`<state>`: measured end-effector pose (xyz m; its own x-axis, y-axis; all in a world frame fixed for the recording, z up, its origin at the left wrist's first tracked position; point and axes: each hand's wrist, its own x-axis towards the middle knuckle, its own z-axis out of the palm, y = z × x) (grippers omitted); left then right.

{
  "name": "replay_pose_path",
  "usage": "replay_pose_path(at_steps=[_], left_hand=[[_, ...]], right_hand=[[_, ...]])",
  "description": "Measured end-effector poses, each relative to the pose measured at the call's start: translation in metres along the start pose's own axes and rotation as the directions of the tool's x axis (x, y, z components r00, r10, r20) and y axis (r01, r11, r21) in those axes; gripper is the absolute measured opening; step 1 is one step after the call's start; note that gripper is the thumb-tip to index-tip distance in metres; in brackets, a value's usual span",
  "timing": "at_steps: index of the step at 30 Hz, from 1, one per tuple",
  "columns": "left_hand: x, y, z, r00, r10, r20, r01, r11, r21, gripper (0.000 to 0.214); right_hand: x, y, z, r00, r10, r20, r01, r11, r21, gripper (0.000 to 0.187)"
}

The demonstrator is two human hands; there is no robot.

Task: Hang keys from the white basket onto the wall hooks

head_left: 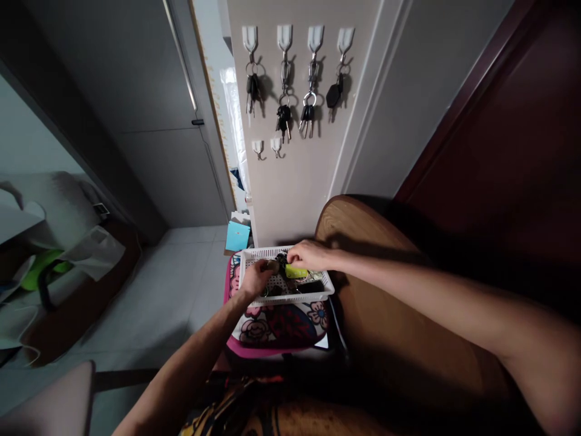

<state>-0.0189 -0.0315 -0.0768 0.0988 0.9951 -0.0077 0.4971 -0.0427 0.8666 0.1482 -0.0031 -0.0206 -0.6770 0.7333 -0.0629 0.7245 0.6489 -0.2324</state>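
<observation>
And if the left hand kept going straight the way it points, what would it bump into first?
Probably the dark bunch inside the white basket, just ahead of the left hand, though how deep it lies is hard to tell.

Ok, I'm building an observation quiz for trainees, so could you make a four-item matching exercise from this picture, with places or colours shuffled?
1. Basket
2. Yellow-green item
3. Key bunches
4. Wooden surface

A. Hanging from wall hooks
B. Brown
C. On a flower-patterned case
D. Inside the basket, by the right hand

Pairs: 1-C, 2-D, 3-A, 4-B
</observation>
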Motion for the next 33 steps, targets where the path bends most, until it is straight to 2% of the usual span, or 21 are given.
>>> replay_pose_path(at_steps=[2, 4, 8, 12, 14, 16, 19, 22, 25, 27, 29, 31, 33], left_hand=[[0.001, -0.002, 0.001, 1.000, 0.011, 0.020, -0.009, 0.995, -0.095, 0.025], [0.002, -0.003, 0.001, 0.999, 0.017, 0.037, -0.010, 0.985, -0.175, 0.025], [0.002, -0.001, 0.001, 1.000, 0.009, -0.010, -0.011, 0.944, -0.331, 0.025], [0.005, 0.001, -0.001, 0.994, -0.004, -0.111, -0.050, 0.880, -0.472, 0.028], [0.009, 0.002, -0.003, 0.987, -0.011, -0.160, -0.073, 0.857, -0.510, 0.029], [0.013, 0.003, -0.005, 0.982, -0.014, -0.187, -0.085, 0.858, -0.507, 0.027], [0.017, 0.010, -0.008, 0.988, 0.001, -0.157, -0.065, 0.914, -0.401, 0.024], [0.017, 0.019, -0.014, 0.996, 0.022, -0.090, -0.041, 0.975, -0.217, 0.022], [0.016, 0.025, -0.021, 0.999, 0.026, -0.020, -0.026, 0.999, -0.021, 0.021], [0.015, 0.025, -0.026, 0.994, -0.007, 0.109, -0.009, 0.989, 0.145, 0.021], [0.014, 0.023, -0.029, 0.970, -0.051, 0.237, -0.027, 0.948, 0.317, 0.022], [0.012, 0.021, -0.027, 0.959, -0.059, 0.279, -0.070, 0.899, 0.431, 0.019], [0.011, 0.019, -0.022, 0.966, -0.013, 0.258, -0.116, 0.871, 0.478, 0.013]], right_hand=[[-0.002, -0.006, 0.006, 0.995, -0.047, 0.086, 0.045, 0.999, 0.016, 0.019], [-0.004, -0.008, 0.011, 0.990, -0.036, 0.137, 0.030, 0.999, 0.041, 0.021], [-0.005, -0.006, 0.012, 0.992, 0.014, 0.122, -0.029, 0.992, 0.122, 0.026], [-0.004, -0.005, 0.014, 0.990, -0.002, 0.140, -0.022, 0.985, 0.169, 0.027], [-0.006, -0.006, 0.019, 0.982, -0.012, 0.189, -0.011, 0.993, 0.120, 0.025], [-0.009, -0.010, 0.023, 0.973, 0.014, 0.231, -0.014, 1.000, -0.003, 0.021], [-0.013, -0.015, 0.026, 0.966, 0.095, 0.241, -0.056, 0.985, -0.164, 0.021], [-0.013, -0.018, 0.026, 0.962, 0.129, 0.241, -0.078, 0.974, -0.212, 0.027], [-0.012, -0.018, 0.023, 0.951, 0.145, 0.274, -0.079, 0.968, -0.238, 0.024], [-0.010, -0.016, 0.021, 0.938, 0.138, 0.317, -0.071, 0.974, -0.215, 0.019], [-0.006, -0.013, 0.017, 0.944, 0.101, 0.315, -0.055, 0.987, -0.151, 0.017], [-0.001, -0.008, 0.010, 0.968, 0.078, 0.238, -0.067, 0.996, -0.055, 0.018], [0.004, -0.003, 0.002, 0.987, 0.096, 0.133, -0.105, 0.993, 0.061, 0.020]])
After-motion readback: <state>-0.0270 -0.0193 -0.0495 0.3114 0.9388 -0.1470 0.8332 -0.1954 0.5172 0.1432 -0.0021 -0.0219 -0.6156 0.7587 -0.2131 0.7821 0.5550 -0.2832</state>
